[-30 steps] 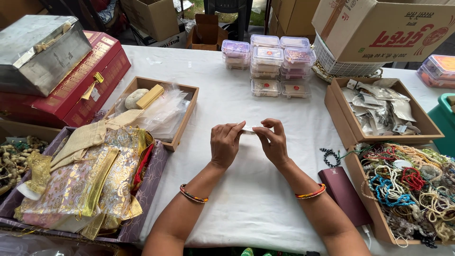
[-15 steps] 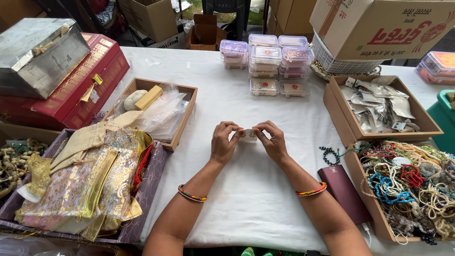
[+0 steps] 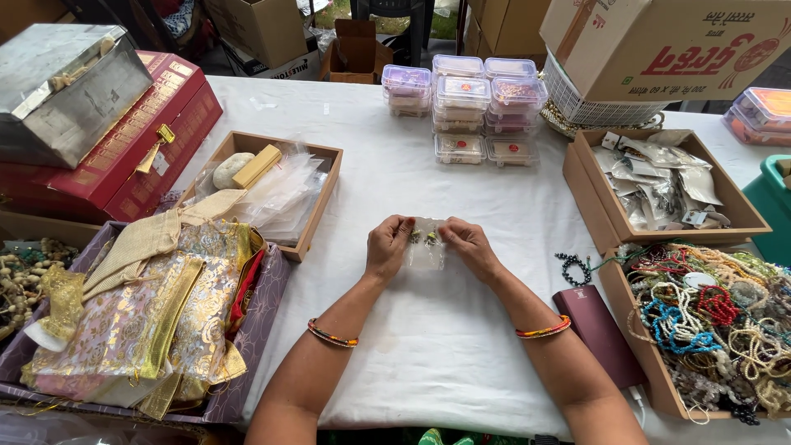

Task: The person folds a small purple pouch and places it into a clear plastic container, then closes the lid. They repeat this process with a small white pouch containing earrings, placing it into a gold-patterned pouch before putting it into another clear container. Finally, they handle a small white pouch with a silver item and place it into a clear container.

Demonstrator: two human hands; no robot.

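— So, what's right in front of you?

— Nearest me, my white tablecloth (image 3: 428, 346) covers the table. At my near left sits a purple tray (image 3: 255, 330) of gold brocade pouches (image 3: 140, 321); at my near right, a maroon case (image 3: 600, 334) and a box of bead necklaces (image 3: 717, 321), with a dark bead bracelet (image 3: 573, 268) just beside the case.

— And your hands?

— Both are up over the middle of the cloth, close together. My left hand (image 3: 387, 247) and right hand (image 3: 470, 245) each pinch a top corner of a small clear plastic pouch (image 3: 426, 245), fingers curled in, thumbs against forefingers. The pouch hangs between them, with a few small dark and green bits inside; I cannot tell what they are.

— Further out?

— To the left, a wooden tray (image 3: 317, 202) holds plastic bags, a stone and a yellow block; beyond it lie a red case (image 3: 140, 148) and a metal box (image 3: 66, 91). To the right, a cardboard tray of packets (image 3: 659, 185). Farthest, stacked clear plastic boxes (image 3: 474, 103), then cardboard cartons (image 3: 667, 41) past the table's edge.
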